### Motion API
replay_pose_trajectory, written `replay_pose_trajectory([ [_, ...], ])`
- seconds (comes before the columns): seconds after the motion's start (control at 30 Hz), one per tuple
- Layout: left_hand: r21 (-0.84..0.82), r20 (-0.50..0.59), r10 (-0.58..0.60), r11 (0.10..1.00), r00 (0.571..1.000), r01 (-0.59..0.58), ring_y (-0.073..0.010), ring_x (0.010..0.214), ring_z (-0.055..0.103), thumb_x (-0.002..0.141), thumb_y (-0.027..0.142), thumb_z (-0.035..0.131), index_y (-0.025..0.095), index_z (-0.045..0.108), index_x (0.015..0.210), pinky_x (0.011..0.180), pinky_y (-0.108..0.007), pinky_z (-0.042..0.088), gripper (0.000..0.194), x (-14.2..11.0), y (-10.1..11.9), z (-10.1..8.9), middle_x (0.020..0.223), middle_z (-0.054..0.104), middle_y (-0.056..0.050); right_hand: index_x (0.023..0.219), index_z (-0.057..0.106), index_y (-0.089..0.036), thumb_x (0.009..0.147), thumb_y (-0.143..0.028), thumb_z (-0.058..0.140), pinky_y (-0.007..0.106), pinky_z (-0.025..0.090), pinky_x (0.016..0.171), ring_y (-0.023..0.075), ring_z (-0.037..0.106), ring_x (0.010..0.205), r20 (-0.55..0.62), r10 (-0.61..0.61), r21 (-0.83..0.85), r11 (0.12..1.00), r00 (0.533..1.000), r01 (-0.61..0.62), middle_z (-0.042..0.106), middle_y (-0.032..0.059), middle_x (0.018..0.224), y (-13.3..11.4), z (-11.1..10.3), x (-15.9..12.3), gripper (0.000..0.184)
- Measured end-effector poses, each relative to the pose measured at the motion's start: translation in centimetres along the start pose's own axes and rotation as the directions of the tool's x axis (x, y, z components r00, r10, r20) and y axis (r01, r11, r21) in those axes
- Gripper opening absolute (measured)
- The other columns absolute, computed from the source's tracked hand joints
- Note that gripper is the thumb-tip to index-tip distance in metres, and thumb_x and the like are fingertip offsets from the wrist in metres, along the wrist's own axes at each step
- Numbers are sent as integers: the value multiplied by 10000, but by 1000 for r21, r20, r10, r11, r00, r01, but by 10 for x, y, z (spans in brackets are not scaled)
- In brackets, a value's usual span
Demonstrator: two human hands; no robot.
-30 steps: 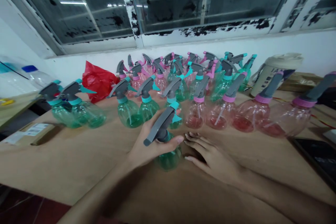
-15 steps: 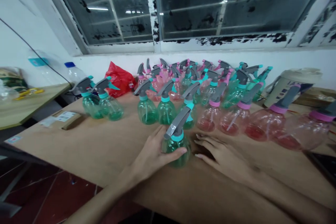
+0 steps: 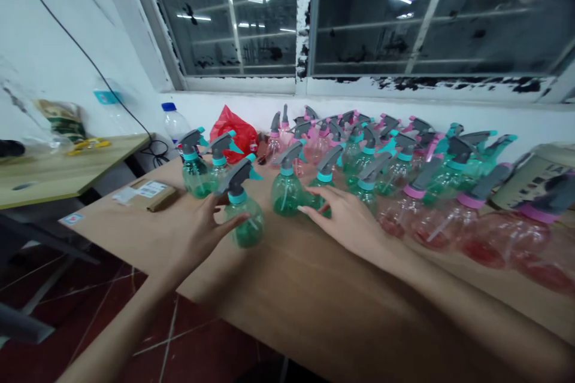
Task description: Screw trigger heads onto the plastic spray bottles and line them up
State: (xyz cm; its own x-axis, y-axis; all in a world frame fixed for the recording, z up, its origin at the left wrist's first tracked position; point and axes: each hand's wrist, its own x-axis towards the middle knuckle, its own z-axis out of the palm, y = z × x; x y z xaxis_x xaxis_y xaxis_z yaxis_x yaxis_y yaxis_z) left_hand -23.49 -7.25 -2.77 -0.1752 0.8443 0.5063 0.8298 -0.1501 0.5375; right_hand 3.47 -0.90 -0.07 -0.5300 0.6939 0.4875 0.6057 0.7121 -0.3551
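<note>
My left hand (image 3: 204, 230) is wrapped round a green spray bottle (image 3: 247, 230) with a turquoise collar and grey trigger head, thumb across its front. The bottle is upright at the table's near left side. My right hand (image 3: 348, 218) is at another green spray bottle (image 3: 324, 178), thumb and fingers apart around its body; whether they touch it I cannot tell. Just left of those fingers stands a third green spray bottle (image 3: 287, 191). Some green liquid shows in the bottoms of the bottles.
Several pink spray bottles (image 3: 433, 224) line the right side, with more bottles crowded behind. Two green bottles (image 3: 197, 176) stand back left beside a red plastic bag (image 3: 231, 131). A small cardboard packet (image 3: 159, 194) lies on the brown table (image 3: 278, 293), near its left edge.
My left hand has carried its green bottle leftward, away from the row's front. My right hand has moved forward and left to another green bottle. The view has turned left.
</note>
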Motion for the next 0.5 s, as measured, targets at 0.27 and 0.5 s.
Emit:
replay_pose_trajectory([
  [0.27,142,-20,83,987,996,-79,-255,895,625,764,465,622,185,564,1013,780,-396,508,379,38,-14,15,1008,615,-83,1304,439,-98,824,-415,495,483,486,748,317,629,872,-45,118,-53,991,992,-120,572,203,1201,-14,37,33,578],
  [0.5,227,24,130,965,991,-132,-263,906,611,780,400,631,191,577,1000,815,-401,495,308,59,-4,13,1000,608,-87,1355,352,-81,809,-405,515,446,496,743,339,579,1017,-68,187,16,982,980,-187,538,219,1241,-15,47,51,655],
])
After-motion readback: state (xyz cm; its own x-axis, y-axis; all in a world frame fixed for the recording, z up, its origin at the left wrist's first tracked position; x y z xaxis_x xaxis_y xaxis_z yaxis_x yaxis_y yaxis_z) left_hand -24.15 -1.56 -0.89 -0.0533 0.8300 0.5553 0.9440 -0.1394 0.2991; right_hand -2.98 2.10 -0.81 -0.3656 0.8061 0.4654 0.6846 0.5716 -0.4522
